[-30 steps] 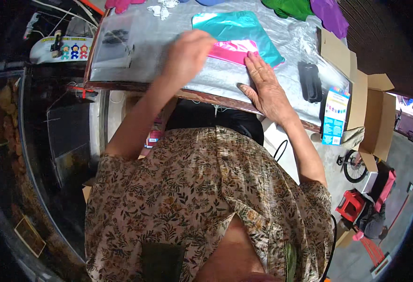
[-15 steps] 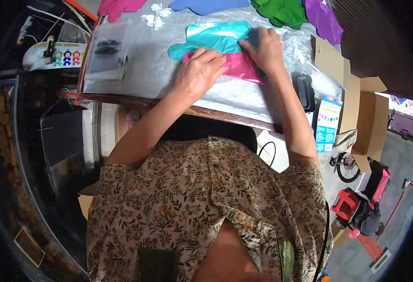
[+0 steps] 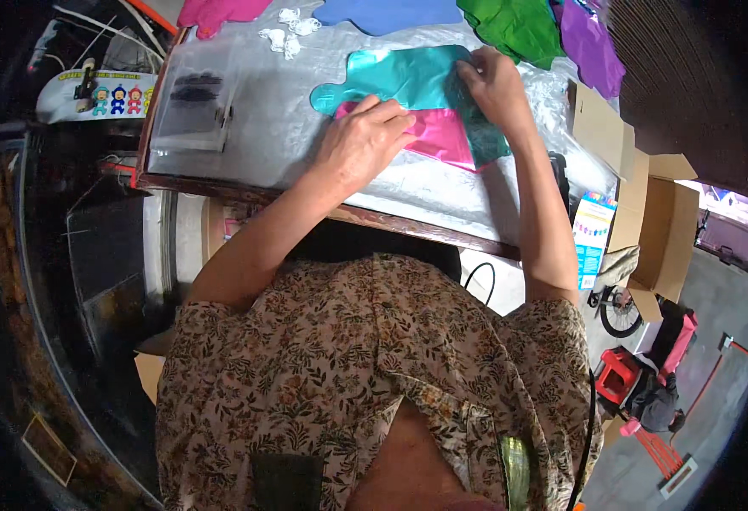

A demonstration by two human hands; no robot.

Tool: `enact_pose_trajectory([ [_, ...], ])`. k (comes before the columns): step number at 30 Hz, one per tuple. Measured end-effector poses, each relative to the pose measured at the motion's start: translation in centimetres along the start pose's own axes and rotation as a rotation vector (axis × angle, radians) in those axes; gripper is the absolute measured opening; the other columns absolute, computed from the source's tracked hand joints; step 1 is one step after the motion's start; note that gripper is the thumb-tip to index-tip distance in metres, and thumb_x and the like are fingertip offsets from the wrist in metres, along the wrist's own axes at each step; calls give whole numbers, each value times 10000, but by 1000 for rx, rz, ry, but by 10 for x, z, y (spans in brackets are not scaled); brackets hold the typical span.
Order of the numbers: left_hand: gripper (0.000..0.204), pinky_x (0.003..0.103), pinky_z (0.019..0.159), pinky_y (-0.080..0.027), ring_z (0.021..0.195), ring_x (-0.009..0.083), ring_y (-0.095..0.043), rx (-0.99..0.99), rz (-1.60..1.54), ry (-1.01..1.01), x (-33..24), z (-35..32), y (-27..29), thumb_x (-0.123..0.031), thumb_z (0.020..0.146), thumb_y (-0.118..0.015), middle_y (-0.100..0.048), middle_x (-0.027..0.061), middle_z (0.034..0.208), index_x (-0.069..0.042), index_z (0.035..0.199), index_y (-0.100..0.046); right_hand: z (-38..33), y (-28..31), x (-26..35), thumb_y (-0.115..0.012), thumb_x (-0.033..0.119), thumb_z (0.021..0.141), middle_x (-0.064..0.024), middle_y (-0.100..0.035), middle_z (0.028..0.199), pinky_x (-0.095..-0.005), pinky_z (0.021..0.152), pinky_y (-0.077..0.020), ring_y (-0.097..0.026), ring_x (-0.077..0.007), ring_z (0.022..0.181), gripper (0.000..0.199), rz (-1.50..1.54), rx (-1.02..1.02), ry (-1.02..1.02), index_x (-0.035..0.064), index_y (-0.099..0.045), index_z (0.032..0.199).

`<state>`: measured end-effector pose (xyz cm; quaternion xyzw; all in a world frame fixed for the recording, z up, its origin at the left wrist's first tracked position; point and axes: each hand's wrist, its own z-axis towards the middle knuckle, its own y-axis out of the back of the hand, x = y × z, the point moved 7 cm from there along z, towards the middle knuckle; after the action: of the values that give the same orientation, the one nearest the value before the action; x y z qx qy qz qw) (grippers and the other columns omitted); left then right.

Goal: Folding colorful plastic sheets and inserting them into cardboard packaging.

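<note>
A flat, shiny foil balloon [image 3: 408, 78], teal with a bright pink area along its near side, lies in front of me. My left hand [image 3: 361, 140] rests on its near left part, fingers bent and drawn together with the thumb against the pink foil. At the far right corner, my right hand [image 3: 495, 89] pinches the teal foil between thumb and fingers. Below that hand a darker teal flap hangs down toward the near side. The exact fingertip contact is partly hidden on both hands.
Foil pieces in pink [image 3: 221, 13], blue [image 3: 391, 13], green [image 3: 514, 34] and purple [image 3: 591, 47] line the table's far side, beside white string bundles [image 3: 289, 36]. A clear plastic case [image 3: 191, 111] sits left. A printed box [image 3: 593, 238] and an open carton [image 3: 668, 221] stand right.
My right hand has shifted slightly right and nearer, drawing the teal foil so a darker flap now shows at the right. My left hand stays on the balloon.
</note>
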<state>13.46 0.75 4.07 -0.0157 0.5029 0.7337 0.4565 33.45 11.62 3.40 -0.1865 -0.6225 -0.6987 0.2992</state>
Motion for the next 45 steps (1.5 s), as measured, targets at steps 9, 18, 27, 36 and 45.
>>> enact_pose_trajectory([
  [9,224,367,770,-550,898,236,-618,21,-5,-10,0,0,1,-215,806,-766,-670,29,967,-63,967,-735,-8,14,2,-827,331,814,-101,-684,775,-308,583,-474,-595,-120,653,432,-76,296,-255,-67,-715,938],
  [18,221,370,764,-549,873,241,-624,4,-2,-17,-2,2,2,-216,802,-767,-675,24,961,-78,972,-742,-16,4,-6,-818,159,835,-10,-669,767,-272,607,-464,-548,-66,657,222,538,196,-138,-26,-715,900],
  [27,197,368,758,-548,857,252,-630,-23,-1,-24,0,1,6,-226,815,-760,-683,38,948,-79,946,-751,-46,12,54,-757,-2,794,-77,-704,892,-332,744,-523,-665,-239,853,131,-171,-110,566,29,-712,914],
  [36,224,389,806,-544,882,273,-649,-15,-45,1,6,-1,5,-238,828,-756,-715,54,988,-60,963,-758,-86,4,74,-741,-1,792,-115,-697,994,-380,804,-528,-662,-309,939,180,-169,-113,667,41,-717,966],
  [45,236,386,833,-537,925,304,-663,4,-55,-11,7,-2,3,-211,851,-745,-726,109,1052,-36,1009,-753,-52,2,6,-757,65,840,-166,-706,949,-357,807,-530,-677,-305,908,196,123,-95,114,1,-704,1018],
])
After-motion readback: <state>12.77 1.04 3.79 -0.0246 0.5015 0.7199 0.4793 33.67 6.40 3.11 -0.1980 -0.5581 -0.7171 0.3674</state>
